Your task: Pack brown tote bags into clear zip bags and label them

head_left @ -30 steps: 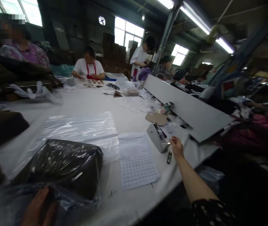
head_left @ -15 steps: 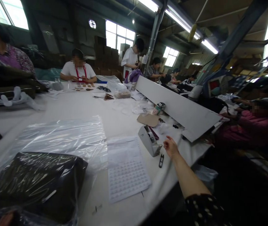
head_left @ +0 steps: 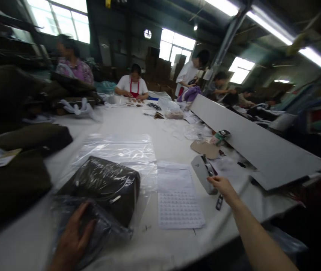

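A dark garment lies folded inside a clear plastic bag on the white table. My left hand rests on the bag's near end, thumb and fingers apart. My right hand is at the near end of a grey tape dispenser, its fingers pinched together; whatever is between them is too small to make out. Black thread snips lie just below that hand. Between the bag and the dispenser is a printed sheet of labels.
Dark folded garments are piled at the left. A long white board slants along the right side, with a jar and beige card beside it. Several people sit or stand beyond the table.
The view has turned left. My right hand has reached the dispenser from beside it. My left hand, barely visible before at the bottom edge, now shows on the bag.
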The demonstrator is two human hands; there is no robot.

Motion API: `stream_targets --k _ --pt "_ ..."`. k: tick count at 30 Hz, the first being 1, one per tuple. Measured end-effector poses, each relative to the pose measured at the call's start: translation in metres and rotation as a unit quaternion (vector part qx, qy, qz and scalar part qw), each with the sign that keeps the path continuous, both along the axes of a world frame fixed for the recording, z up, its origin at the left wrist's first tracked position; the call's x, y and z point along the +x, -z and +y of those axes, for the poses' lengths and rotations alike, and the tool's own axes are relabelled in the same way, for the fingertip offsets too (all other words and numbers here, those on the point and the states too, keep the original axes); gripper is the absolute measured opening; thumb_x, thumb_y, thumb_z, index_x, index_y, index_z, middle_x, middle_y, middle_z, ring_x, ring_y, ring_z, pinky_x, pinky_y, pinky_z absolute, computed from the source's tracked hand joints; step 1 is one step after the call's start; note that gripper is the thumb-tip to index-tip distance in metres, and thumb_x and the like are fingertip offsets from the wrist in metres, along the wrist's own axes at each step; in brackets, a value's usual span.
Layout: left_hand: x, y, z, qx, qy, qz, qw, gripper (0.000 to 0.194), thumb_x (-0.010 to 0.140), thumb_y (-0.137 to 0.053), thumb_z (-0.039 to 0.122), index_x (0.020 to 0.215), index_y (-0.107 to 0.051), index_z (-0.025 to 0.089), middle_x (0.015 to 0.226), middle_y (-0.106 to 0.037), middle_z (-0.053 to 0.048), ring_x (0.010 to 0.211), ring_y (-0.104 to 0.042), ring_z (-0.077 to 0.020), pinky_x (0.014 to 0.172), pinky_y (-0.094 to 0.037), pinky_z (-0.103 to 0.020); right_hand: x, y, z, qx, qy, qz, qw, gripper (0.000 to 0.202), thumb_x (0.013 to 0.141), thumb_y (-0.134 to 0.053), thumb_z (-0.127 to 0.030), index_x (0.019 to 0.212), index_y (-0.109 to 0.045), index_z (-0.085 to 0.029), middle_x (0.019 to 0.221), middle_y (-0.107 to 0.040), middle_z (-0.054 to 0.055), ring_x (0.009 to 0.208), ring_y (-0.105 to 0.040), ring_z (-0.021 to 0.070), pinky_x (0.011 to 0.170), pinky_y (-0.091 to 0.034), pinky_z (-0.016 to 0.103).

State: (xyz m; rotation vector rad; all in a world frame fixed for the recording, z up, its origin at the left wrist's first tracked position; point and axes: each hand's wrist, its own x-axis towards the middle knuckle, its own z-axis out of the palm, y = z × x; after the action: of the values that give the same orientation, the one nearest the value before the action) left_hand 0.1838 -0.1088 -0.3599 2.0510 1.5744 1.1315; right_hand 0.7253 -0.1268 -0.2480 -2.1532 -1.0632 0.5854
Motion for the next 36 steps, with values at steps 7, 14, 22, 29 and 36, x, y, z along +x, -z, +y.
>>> stream_targets --k 7,14,22,29,36 --pt "-0.003 0.000 -0.005 0.046 0.004 0.051 0.998 0.060 0.087 -0.047 0.032 0.140 -0.021 0.022 0.135 -0.045 -0.012 0.125 -0.041 -0.0270 0.103 -0.036 -0.048 -0.276 -0.051 0.088 -0.011 -0.494 0.122 0.861 0.024 0.069 -0.066 -0.039 0.062 -0.066 -0.015 0.050 -0.052 -0.004 0.047 -0.044 0.0078 0.045 -0.031 0.019" --pt "-0.008 0.004 -0.011 0.054 -0.010 0.017 0.998 0.068 0.087 -0.048 0.027 0.143 -0.011 0.020 0.133 -0.046 -0.015 0.122 -0.045 -0.0267 0.099 -0.042 -0.046 -0.426 -0.026 0.110 0.014 -0.674 -0.362 0.643 0.022 0.075 -0.065 -0.041 0.074 -0.070 -0.019 0.071 -0.069 0.006 0.074 -0.064 0.0218 0.062 -0.046 0.027" --pt "-0.008 0.001 -0.004 0.063 0.048 0.111 0.991 0.056 0.088 -0.042 0.025 0.141 -0.025 0.019 0.142 -0.035 -0.015 0.130 -0.034 -0.0295 0.102 -0.037 -0.049 -0.399 -0.044 0.144 -0.008 -0.524 -0.475 0.707 0.067 0.060 -0.073 -0.057 0.109 -0.052 -0.016 0.079 -0.068 0.012 0.074 -0.064 0.0284 0.059 -0.047 0.032" --pt "-0.065 -0.025 -0.032 -0.041 -0.193 -0.130 0.972 0.040 0.079 -0.053 0.042 0.112 -0.053 0.020 0.124 -0.050 -0.012 0.119 -0.044 -0.0318 0.099 -0.037 -0.053 -0.332 -0.052 0.064 0.146 -0.513 -0.365 0.763 0.017 0.083 -0.056 -0.021 0.099 -0.055 -0.019 0.089 -0.063 0.006 0.082 -0.056 0.0192 0.068 -0.045 0.028" --pt "-0.072 -0.064 -0.024 -0.483 -0.163 -0.596 0.621 0.025 0.079 -0.053 0.039 0.093 -0.052 0.019 0.088 -0.060 -0.005 0.064 -0.061 -0.0162 0.059 -0.052 -0.033 -0.377 0.060 -0.050 0.264 -0.583 -0.322 0.698 0.041 0.082 -0.053 -0.028 0.122 -0.048 -0.020 0.113 -0.058 0.009 0.097 -0.051 0.0245 0.082 -0.042 0.037"
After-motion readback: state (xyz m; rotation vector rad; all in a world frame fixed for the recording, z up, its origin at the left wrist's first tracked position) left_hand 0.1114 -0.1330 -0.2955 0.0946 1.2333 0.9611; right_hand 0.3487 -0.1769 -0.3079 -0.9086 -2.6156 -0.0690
